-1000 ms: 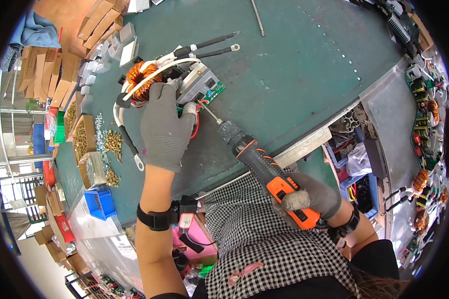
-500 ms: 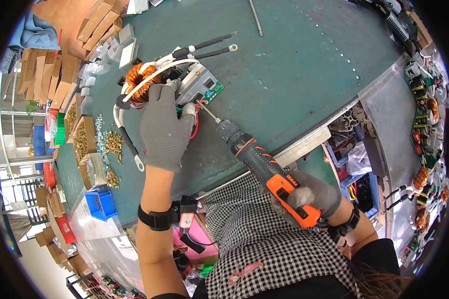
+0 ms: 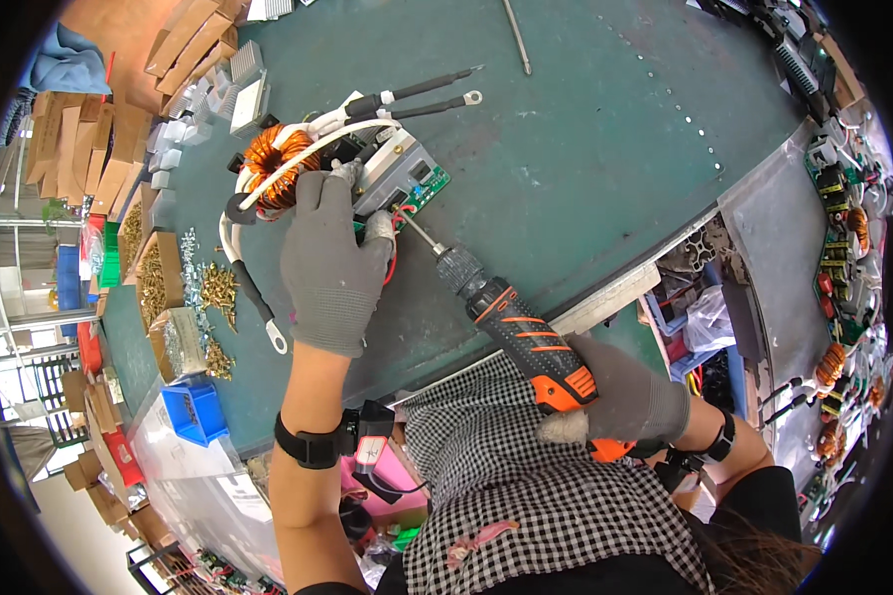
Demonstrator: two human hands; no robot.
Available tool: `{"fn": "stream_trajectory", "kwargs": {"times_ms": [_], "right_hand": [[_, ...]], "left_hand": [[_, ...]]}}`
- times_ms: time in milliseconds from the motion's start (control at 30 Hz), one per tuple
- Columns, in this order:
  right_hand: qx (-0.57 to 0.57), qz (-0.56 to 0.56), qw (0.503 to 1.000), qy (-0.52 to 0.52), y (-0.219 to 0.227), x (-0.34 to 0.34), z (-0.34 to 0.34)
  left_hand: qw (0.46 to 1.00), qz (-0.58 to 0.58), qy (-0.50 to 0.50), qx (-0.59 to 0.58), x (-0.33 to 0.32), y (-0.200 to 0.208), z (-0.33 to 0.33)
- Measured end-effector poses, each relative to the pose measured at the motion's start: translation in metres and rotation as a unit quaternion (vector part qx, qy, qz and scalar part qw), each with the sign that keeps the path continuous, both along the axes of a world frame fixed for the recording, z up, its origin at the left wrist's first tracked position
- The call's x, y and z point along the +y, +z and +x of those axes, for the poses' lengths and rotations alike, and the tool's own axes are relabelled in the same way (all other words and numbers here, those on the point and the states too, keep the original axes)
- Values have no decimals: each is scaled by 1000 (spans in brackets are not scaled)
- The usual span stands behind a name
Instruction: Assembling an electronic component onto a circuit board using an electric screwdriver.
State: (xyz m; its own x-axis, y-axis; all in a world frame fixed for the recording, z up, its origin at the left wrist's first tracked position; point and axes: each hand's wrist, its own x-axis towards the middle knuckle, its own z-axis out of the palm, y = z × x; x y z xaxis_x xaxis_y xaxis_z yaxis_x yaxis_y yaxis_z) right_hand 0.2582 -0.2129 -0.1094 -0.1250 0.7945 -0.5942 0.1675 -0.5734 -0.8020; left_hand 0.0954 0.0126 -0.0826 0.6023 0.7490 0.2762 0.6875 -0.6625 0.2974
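Observation:
My left hand (image 3: 329,263), in a grey glove, grips the near side of a circuit assembly on the green bench top. A copper-wound ring coil (image 3: 271,159), a silver metal block (image 3: 399,171) and the edge of a green circuit board (image 3: 435,188) show around my fingers. Thick white cables (image 3: 236,238) with black sleeves and ring lugs run out of it, and a red wire (image 3: 391,268) hangs by my thumb. Gloved too, my right hand (image 3: 633,392) is wrapped round the handle of a black and orange power screwdriver (image 3: 514,332). Its bit reaches the board's near edge; the exact contact point is too small to make out.
Brass and silver screws (image 3: 218,290) lie in piles at the left, by an open cardboard box (image 3: 161,263) and a blue bin (image 3: 194,412). A metal rod (image 3: 518,38) rests at the far side. More circuit boards (image 3: 831,238) line the right.
My right hand has turned on the screwdriver, rolling its body, and now lies over the handle. My left hand keeps its hold on the circuit assembly. The whole view has shifted slightly.

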Motion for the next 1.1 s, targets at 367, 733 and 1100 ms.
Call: {"fn": "stream_trajectory", "kwargs": {"times_ms": [367,733,1100], "right_hand": [[289,-57,953,-67,-15,3,8],[280,-3,948,-154,-12,-8,-1],[317,-62,935,-144,21,-6,13]], "left_hand": [[1000,4,4,7,2,-2,-1],[971,215,-21,99,-62,1,-16],[962,240,-3,130,-66,-7,-25]]}}
